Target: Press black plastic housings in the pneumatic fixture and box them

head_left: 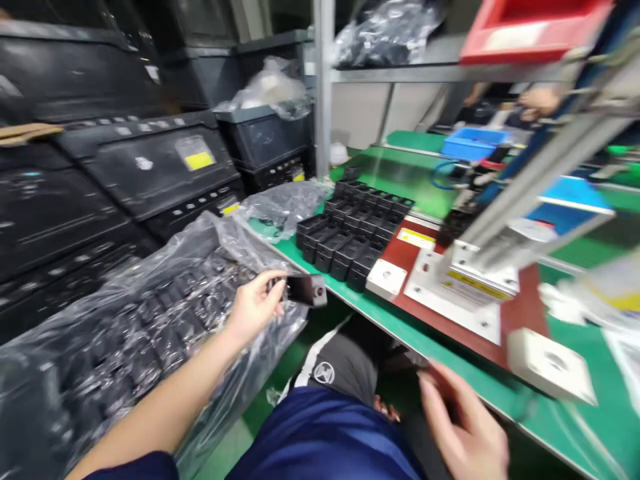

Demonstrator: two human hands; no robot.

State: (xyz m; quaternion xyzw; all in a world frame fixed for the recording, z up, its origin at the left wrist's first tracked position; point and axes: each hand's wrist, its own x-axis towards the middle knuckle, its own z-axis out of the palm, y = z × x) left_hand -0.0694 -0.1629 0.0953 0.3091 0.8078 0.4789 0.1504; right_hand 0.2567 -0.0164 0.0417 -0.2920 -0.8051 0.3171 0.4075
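My left hand (pixel 257 303) grips a black plastic housing (pixel 307 291) by one end, above the edge of a plastic-lined bin (pixel 215 230). Many similar black parts (pixel 150 333) lie in that bin. My right hand (pixel 465 420) is low by the table's front edge, thumb and fingers curled towards each other. A dark shape (pixel 405 360) shows at its fingertips, too blurred to name. Rows of black housings (pixel 350 233) stand on the green table (pixel 395 327), beside a press fixture with a reddish-brown base (pixel 530 300).
White blocks (pixel 550 363) sit at the fixture's front corners. A metal post (pixel 324 93) rises behind the housings. Dark crates (pixel 150 160) are stacked at left. Blue bins (pixel 473 143) and a red bin (pixel 535 33) are at right. Another person's hand (pixel 540 100) shows at the back.
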